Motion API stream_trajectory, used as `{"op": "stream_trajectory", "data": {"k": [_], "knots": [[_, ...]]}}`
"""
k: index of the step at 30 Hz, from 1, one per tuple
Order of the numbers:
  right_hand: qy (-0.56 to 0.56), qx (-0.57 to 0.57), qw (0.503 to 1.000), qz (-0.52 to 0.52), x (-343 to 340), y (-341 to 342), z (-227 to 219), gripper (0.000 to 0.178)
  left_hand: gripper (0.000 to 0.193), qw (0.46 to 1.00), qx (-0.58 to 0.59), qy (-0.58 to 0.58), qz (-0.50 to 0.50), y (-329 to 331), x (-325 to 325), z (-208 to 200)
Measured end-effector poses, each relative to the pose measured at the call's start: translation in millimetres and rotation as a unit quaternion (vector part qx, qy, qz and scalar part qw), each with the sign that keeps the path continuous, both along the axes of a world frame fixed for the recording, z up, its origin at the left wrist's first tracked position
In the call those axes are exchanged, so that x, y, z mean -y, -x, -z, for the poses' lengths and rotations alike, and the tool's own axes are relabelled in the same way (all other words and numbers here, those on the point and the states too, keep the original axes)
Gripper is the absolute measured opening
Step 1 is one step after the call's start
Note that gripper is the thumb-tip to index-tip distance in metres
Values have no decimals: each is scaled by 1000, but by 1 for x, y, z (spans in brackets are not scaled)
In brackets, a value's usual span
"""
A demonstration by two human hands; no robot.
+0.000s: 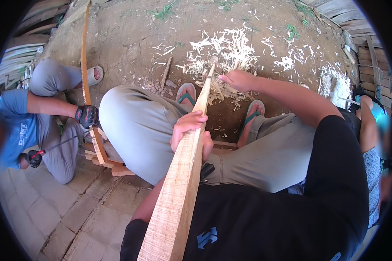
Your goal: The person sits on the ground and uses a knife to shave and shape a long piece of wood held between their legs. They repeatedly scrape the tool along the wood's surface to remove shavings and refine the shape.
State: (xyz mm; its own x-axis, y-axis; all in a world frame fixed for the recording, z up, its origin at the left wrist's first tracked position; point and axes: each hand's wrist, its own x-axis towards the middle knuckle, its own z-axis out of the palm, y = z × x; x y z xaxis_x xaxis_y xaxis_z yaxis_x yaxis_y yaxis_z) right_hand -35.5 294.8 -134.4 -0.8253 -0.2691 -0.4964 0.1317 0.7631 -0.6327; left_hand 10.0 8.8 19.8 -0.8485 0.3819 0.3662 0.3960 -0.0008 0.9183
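Note:
A long squared length of pale wood (175, 195) runs from beside my chest out between my knees, narrowing to a thin tip at its far end. My left hand (189, 130) is wrapped round its middle from below, fingers showing on both sides. Close to the tip, on its right, is my right hand (240, 81), closed with the thumb pointing left. A small dark edge lies across the wood beside that thumb. Whatever the right hand grips is hidden and too small to name. Pale wood shavings (233, 48) are heaped on the ground just beyond the tip.
At left, a co-worker's gloved hand (87, 116) steadies a long wooden strip (85, 56); the other holds a red-handled tool (38, 155). Wood blocks (122, 170) lie beside my left knee. Another person's arm (368, 122) shows at right. Brick paving (74, 213) lies lower left.

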Motion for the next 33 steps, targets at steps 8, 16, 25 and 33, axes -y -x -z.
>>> {"op": "stream_trajectory", "data": {"k": [8, 16, 25, 33], "knots": [[-49, -11, 999, 3, -1, 2, -8, 71, 32, 1000, -8, 4, 11, 2, -2, -1], [-43, -12, 999, -16, -4, 4, -13, 71, 31, 1000, -17, -2, 18, 6, -4, 0], [-21, -1, 1000, -6, 3, -1, -16, 72, 31, 1000, -22, -5, 5, 5, -6, -1], [-27, -17, 999, 10, -4, -3, 3, 72, 31, 1000, -18, 3, 8, 6, -5, 1]]}}
